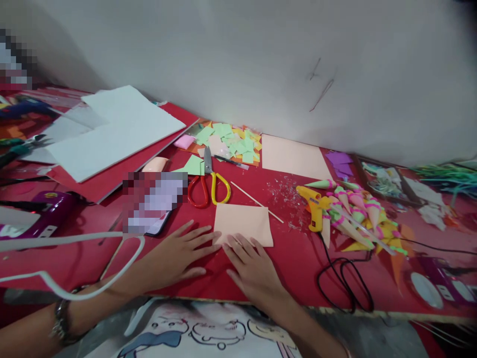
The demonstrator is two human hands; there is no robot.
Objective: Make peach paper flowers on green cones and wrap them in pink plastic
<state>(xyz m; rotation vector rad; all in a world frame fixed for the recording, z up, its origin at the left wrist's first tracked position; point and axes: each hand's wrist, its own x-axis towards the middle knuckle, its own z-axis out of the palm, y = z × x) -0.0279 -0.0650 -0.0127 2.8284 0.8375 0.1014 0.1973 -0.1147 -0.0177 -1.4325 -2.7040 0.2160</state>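
A peach-coloured sheet of paper (244, 221) lies on the red tabletop in front of me. My right hand (248, 258) rests on its lower edge, fingers stretched out. At the sheet's left edge, my left hand (182, 256) lies flat with fingers spread, its fingertips touching or close to the paper. Just beyond the sheet are scissors (209, 176) with one red and one yellow handle. A thin pale stick (257, 201) lies partly behind the paper's upper edge.
A yellow glue gun (315, 204) with a looped black cord lies right, beside a pile of small paper cones (357, 209). A phone (156, 204) is at left, near white boards (119, 132). Green paper squares (223, 134) and a larger peach sheet (292, 156) lie by the wall.
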